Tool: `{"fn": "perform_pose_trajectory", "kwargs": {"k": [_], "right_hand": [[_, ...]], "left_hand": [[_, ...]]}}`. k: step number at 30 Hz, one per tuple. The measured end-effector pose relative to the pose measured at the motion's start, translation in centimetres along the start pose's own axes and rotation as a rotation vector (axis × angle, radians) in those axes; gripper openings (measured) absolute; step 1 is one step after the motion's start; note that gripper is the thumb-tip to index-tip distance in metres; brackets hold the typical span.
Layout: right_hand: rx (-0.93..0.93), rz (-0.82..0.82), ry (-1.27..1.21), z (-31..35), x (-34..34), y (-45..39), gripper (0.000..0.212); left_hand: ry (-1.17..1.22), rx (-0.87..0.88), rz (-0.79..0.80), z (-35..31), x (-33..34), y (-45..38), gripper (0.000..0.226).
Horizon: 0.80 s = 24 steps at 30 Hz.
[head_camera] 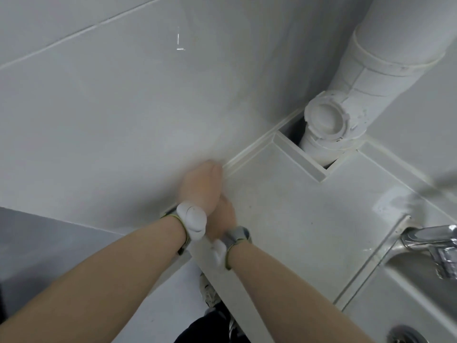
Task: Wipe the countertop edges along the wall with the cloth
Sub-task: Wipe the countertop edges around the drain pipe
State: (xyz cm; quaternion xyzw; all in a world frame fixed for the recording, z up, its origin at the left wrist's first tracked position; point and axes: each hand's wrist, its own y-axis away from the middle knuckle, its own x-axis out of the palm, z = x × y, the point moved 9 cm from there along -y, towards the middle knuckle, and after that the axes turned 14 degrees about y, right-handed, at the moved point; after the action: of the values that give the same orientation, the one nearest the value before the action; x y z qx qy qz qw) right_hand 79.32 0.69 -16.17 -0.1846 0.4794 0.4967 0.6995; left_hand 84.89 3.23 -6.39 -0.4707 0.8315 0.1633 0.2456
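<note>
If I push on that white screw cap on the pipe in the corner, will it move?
Probably not. The cap looks threaded onto the pipe, so a straight push should meet stiff resistance. Its ribbed rim suggests it turns instead. The plastic looks speckled and possibly aged, so heavy force might crack it.

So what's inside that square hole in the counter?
A white pipe goes down through the hole in the counter, by the wall. Around it is dark shadow, so what lies lower down cannot be seen.

Pipe [329,134] blocks corner; countertop [284,206] open; faucet [430,241] right.
</note>
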Motion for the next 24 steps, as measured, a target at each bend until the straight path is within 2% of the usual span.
{"fn": "perform_pose_trajectory", "kwargs": {"k": [2, 4, 8, 12, 15, 16, 19, 21, 24], "right_hand": [[0.024, 0.041, -0.086, 0.0, 0.5, 0.7, 0.034], [-0.024, 0.003, -0.073, -0.3, -0.4, 0.5, 0.039], [-0.057, -0.083, 0.094, -2.6, -4.2, -2.0, 0.024], [0.248, -0.239, 0.042, -9.8, -8.5, -4.8, 0.027], [0.428, -0.354, -0.019, -13.5, -12.0, -5.9, 0.013], [0.444, -0.426, -0.075, -13.7, -13.3, -6.2, 0.014], [0.361, -0.578, -0.149, -11.5, -16.1, -7.0, 0.031], [0.277, -0.524, -0.104, -9.4, -16.0, -7.8, 0.03], [0.203, -0.404, 0.011, -7.9, -13.2, -7.6, 0.017]], "left_hand": [[-0.015, -0.009, 0.02, -0.3, 0.6, 0.2, 0.037], [-0.052, -0.002, 0.032, -0.6, 1.1, 0.4, 0.037], [-0.069, -0.012, 0.046, -0.7, 1.9, 0.6, 0.035], [-0.043, -0.037, 0.064, -0.4, 2.2, 1.4, 0.034], [-0.057, -0.042, 0.072, 0.0, 2.3, 2.0, 0.036], [-0.054, -0.042, 0.074, 0.2, 2.3, 2.1, 0.037], [-0.065, -0.052, 0.07, 0.5, 2.1, 2.2, 0.038], [-0.075, -0.042, 0.068, 0.5, 1.9, 2.1, 0.038], [-0.088, 0.0, 0.059, 0.4, 1.3, 1.8, 0.038]]}}
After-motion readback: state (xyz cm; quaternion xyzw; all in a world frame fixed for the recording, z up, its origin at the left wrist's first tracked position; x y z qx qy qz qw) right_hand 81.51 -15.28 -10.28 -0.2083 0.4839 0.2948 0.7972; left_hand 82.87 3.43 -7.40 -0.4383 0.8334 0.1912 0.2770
